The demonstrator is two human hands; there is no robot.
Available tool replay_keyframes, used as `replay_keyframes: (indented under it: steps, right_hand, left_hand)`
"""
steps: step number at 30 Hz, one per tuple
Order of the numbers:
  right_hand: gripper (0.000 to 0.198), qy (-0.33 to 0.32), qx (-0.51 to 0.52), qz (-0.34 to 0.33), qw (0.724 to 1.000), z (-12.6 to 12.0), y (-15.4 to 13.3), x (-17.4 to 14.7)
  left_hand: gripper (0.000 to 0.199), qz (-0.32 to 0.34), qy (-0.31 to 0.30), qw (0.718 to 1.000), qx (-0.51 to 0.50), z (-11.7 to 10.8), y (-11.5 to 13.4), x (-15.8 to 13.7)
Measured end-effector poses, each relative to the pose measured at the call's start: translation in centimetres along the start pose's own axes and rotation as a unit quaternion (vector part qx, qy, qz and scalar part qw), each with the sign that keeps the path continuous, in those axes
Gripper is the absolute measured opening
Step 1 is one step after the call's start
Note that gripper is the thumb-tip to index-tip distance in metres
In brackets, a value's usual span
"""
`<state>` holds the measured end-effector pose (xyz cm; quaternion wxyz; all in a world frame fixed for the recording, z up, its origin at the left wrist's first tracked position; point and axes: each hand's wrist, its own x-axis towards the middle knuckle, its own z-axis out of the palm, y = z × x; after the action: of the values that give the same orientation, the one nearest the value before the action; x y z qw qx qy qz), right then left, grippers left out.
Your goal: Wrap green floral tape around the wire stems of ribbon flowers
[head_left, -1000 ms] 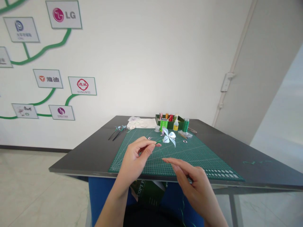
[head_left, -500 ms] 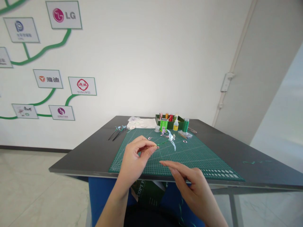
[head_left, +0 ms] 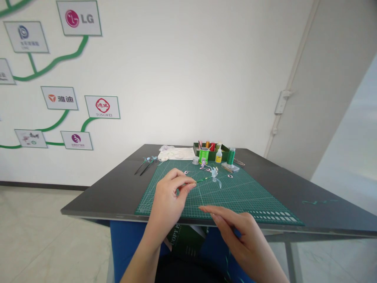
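Observation:
My left hand (head_left: pixel 171 194) pinches the thin green stem of a pale blue and white flower (head_left: pixel 215 173) between thumb and fingertips. The stem points right over the cutting mat (head_left: pixel 188 198), and the flower's long petals droop at its end. Lower and to the right, my right hand (head_left: pixel 235 228) is closed, its thumb and fingers pressed together below the stem. Whatever lies between those fingertips is too small to make out. Loose green strands (head_left: pixel 227 262) hang beneath my right hand, over the lap.
Behind the mat stand a green can (head_left: pixel 204 156), a glue bottle (head_left: pixel 218 155), a green thread spool (head_left: pixel 231 156) and a dark box (head_left: pixel 225 151) of spools. Two finished-looking stems (head_left: pixel 146 168) lie left. White cloth (head_left: pixel 179 153) lies at the back. Small loops (head_left: pixel 230 176) dot the mat.
The flower has turned about its stem, and its petals point differently. My right hand has dropped slightly. My left hand stays nearly in place on the stem.

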<state>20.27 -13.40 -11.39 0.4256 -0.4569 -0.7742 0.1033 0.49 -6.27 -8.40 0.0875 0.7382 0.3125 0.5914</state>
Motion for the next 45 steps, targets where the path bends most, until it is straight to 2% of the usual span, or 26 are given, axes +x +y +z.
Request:
replay_keyframes:
  steps: [6,12,18,24,28,32,35,40,45]
  right_hand:
    - [0.042,-0.038,0.026,-0.005,0.999,-1.1,-1.1,-0.8]
    - [0.038,-0.017,0.012,-0.067,0.998,-3.7,-2.1,0.1]
    - [0.035,-0.06,0.077,-0.11,0.989,-7.0,-2.7,3.6]
    - [0.033,-0.099,0.105,-0.085,0.986,-9.3,-3.3,8.2]
    - [0.036,-0.133,0.128,-0.07,0.98,-10.0,-2.6,11.5]
    - [0.041,-0.16,0.131,-0.057,0.977,-9.3,0.2,13.7]
    - [0.042,-0.203,0.136,-0.016,0.97,-7.5,3.3,13.9]
    - [0.05,-0.263,0.194,0.04,0.944,-3.7,7.3,11.6]
    - [0.059,-0.276,0.221,0.059,0.934,-1.6,8.0,8.2]
  left_hand:
    - [0.018,0.027,-0.021,0.999,0.04,0.2,-0.1,-0.2]
    - [0.018,0.043,-0.038,0.997,0.054,0.2,-0.1,-0.3]
    - [0.019,0.06,-0.075,0.992,0.083,-0.1,0.3,-0.4]
    - [0.02,0.072,-0.108,0.986,0.101,0.0,0.9,-0.8]
    - [0.021,0.092,-0.111,0.986,0.085,0.1,1.2,-0.8]
    - [0.023,0.111,-0.095,0.987,0.064,0.0,1.6,-0.7]
    - [0.023,0.116,-0.082,0.989,0.047,-0.1,1.9,-0.5]
    - [0.024,0.104,-0.049,0.992,0.044,-0.3,1.5,-0.1]
    - [0.02,0.073,-0.029,0.996,0.037,-0.4,0.6,0.2]
